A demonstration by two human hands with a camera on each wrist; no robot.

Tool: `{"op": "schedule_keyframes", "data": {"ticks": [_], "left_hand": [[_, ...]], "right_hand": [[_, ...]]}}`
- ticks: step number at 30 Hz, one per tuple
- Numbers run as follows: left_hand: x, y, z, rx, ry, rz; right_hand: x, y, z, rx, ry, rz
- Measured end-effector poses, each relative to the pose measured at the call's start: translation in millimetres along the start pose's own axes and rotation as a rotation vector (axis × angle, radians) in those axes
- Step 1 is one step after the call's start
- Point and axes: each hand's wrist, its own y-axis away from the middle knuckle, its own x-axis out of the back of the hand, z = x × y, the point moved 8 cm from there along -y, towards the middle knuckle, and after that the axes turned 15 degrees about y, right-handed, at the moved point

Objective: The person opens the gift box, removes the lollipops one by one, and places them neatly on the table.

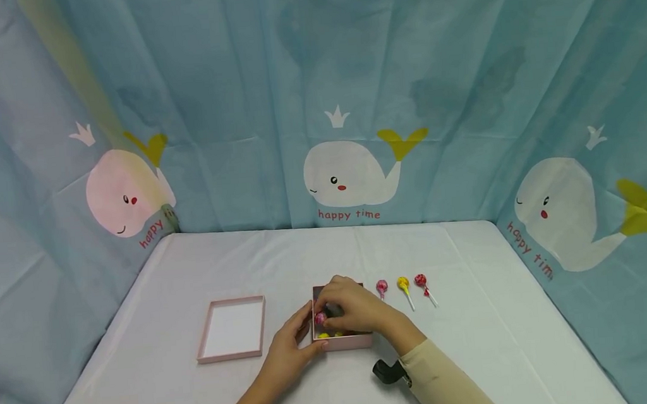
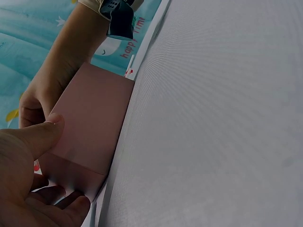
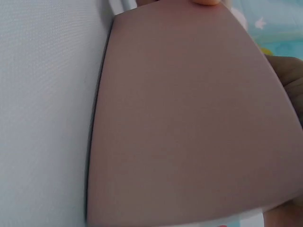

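Observation:
My left hand grips the left front corner of an open pink box. In the left wrist view its thumb presses the front wall, with the other fingers around the side. Inside the box, my right hand reaches down from above, its finger and thumb around the head of a pink lollipop. That lollipop's stick is hidden. Yellow candy heads show along the box's near inner edge. Seen from the right wrist, the box's pink wall fills most of the view, hiding the fingertips.
Left of the box lies its pink-rimmed lid, white inside facing up. To the right, a pink lollipop, a yellow lollipop and a red lollipop lie in a row on the white table. A whale-print curtain stands behind.

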Motion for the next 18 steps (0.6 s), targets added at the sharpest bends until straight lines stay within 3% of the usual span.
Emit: {"op": "schedule_keyframes", "data": {"ticks": [6, 13, 18], "left_hand": [[-0.2, -0.5, 1.0, -0.004, -0.02, 0.003], [1.5, -2.2, 1.2, -0.011, -0.035, 0.022], [0.6, -2.6, -1.5, -0.005, -0.035, 0.026]], "right_hand": [[16.9, 7.1, 3.1, -0.015, -0.019, 0.115], [38.7, 13.6, 11.9, -0.11, -0.083, 0.242], [52.9, 23.2, 19.4, -0.202, -0.157, 0.285]]}}
